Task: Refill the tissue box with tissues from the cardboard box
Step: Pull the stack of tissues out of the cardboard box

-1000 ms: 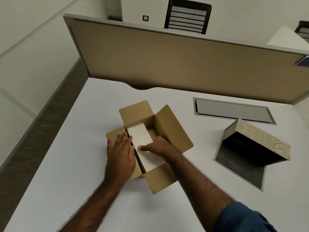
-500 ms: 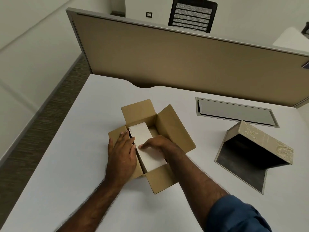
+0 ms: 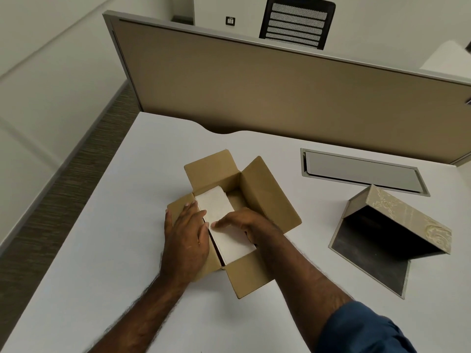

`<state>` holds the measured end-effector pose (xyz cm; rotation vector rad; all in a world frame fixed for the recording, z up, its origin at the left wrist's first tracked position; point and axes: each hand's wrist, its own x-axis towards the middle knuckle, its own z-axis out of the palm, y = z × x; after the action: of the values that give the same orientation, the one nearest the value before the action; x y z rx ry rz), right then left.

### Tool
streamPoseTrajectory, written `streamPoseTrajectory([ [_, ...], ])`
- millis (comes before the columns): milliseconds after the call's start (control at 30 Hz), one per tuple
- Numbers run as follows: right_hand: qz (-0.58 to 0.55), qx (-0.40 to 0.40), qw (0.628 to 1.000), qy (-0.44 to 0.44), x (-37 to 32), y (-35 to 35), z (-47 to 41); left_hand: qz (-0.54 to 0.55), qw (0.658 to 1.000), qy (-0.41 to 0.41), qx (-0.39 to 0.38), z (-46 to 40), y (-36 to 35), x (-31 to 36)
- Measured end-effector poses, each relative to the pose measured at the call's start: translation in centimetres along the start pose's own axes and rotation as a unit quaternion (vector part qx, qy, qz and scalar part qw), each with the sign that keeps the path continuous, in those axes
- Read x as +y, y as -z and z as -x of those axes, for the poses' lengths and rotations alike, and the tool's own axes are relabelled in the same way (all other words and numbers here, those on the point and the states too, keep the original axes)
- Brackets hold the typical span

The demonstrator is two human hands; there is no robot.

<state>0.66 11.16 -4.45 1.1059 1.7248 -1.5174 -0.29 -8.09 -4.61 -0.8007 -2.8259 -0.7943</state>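
You are pressing your left hand (image 3: 187,236) flat, fingers spread, on the carton's (image 3: 265,197) left flap, gripping nothing. Your right hand (image 3: 242,222) is curling over the white tissues (image 3: 216,208) inside the carton; whether it grips them, I cannot tell. The tissue box (image 3: 397,222) is lying open, well right of the carton.
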Motion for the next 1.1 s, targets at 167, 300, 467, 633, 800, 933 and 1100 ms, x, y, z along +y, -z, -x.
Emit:
streamPoseTrajectory([
  [167,0.037,0.022,0.998,0.043,0.2,0.1,0.6,0.009,1.000,-0.001,0.014,0.1,0.0,0.0],
  [300,-0.002,0.014,1.000,0.028,0.1,0.7,1.0,0.004,1.000,-0.006,0.015,0.0,0.1,0.1],
  [467,-0.035,-0.008,0.999,0.004,0.0,1.3,1.3,0.001,1.000,-0.010,0.014,-0.1,0.2,0.4],
  [633,-0.050,-0.044,0.998,-0.017,-0.1,1.6,0.8,0.008,1.000,-0.008,0.013,-0.3,0.3,0.8],
  [800,-0.054,-0.059,0.997,-0.019,-0.2,1.4,0.7,0.009,1.000,-0.006,0.008,-0.2,0.3,0.8],
  [933,-0.038,-0.046,0.998,0.020,0.1,1.2,0.9,0.009,1.000,-0.005,0.015,-0.1,0.3,0.6],
  [1100,0.046,0.042,0.989,0.133,1.1,0.6,1.0,0.005,1.000,0.000,0.017,-0.2,0.3,0.6],
])
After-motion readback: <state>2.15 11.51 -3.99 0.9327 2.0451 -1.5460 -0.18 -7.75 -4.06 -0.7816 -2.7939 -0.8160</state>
